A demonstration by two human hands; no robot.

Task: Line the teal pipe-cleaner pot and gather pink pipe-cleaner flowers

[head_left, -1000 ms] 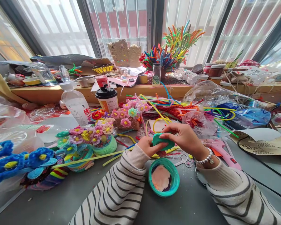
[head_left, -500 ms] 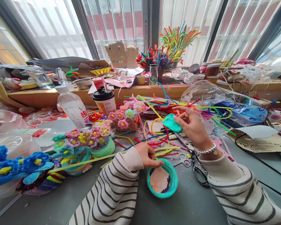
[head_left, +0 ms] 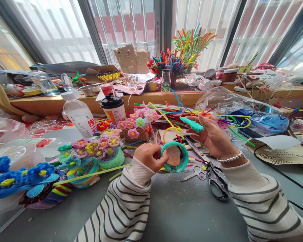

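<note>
My left hand (head_left: 149, 156) grips the rim of a small round teal pot (head_left: 176, 169), thumb inside and fingers behind. The pot is lifted off the table and tilted so its opening faces me. Pale pinkish clay (head_left: 173, 155) covers its inside bottom, with a dark patch at the edge. In my right hand (head_left: 213, 137), raised to the right of the pot, is a flattened piece of turquoise clay (head_left: 192, 124), held between thumb and fingers. Black-handled scissors (head_left: 214, 185) and small silver scissors (head_left: 197, 173) lie on the table below that hand.
Pipe-cleaner flowers (head_left: 27, 178) in pots crowd the left. Behind stand a water bottle (head_left: 80, 116), a lidded drink cup (head_left: 113, 109) and pink flowers (head_left: 140, 121). Loose pipe cleaners (head_left: 166, 117) heap up beyond my hands. Clear plastic wrapping (head_left: 217, 99) and brown paper (head_left: 275, 153) lie right.
My left hand has picked the teal pot up from the table and tipped it toward me. My right hand has moved slightly right and turned the turquoise clay edge-on.
</note>
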